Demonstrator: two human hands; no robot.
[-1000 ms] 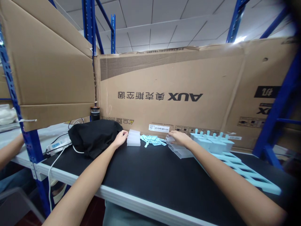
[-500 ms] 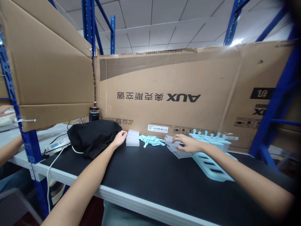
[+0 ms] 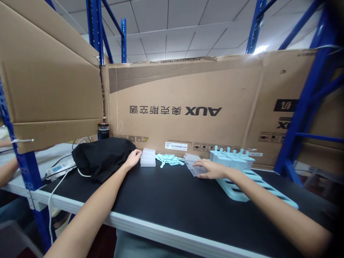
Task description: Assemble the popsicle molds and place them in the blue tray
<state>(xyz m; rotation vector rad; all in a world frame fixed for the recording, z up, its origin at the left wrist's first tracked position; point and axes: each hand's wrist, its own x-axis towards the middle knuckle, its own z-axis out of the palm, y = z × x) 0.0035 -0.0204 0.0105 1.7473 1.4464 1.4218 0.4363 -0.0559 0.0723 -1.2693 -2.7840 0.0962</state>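
My left hand (image 3: 133, 158) lies beside a neat stack of translucent plastic molds (image 3: 148, 158), its fingers loosely stretched against the stack's left side. To the right, my right hand (image 3: 211, 169) has its thumb and fingers apart at the right side of a second group of translucent molds (image 3: 191, 163), which stands slanted. Its fingertips touch these pieces and partly cover them. Between both groups is a pile of light blue sticks (image 3: 168, 159). Behind my right forearm, light blue popsicle molds (image 3: 233, 160) with upright sticks stand by a slotted light blue rack (image 3: 236, 193).
A black cloth bag (image 3: 100, 157) is heaped at the left, with a power strip (image 3: 60, 168) and cables beside it. A dark jar (image 3: 103, 131) stands behind. Cardboard (image 3: 174, 86) walls the black tabletop (image 3: 166, 200). Another person's arm (image 3: 9, 172) shows at far left.
The view has turned slightly right. My right hand has moved in against the right group of translucent molds, which now looks closer together. My left hand remains beside its stack.
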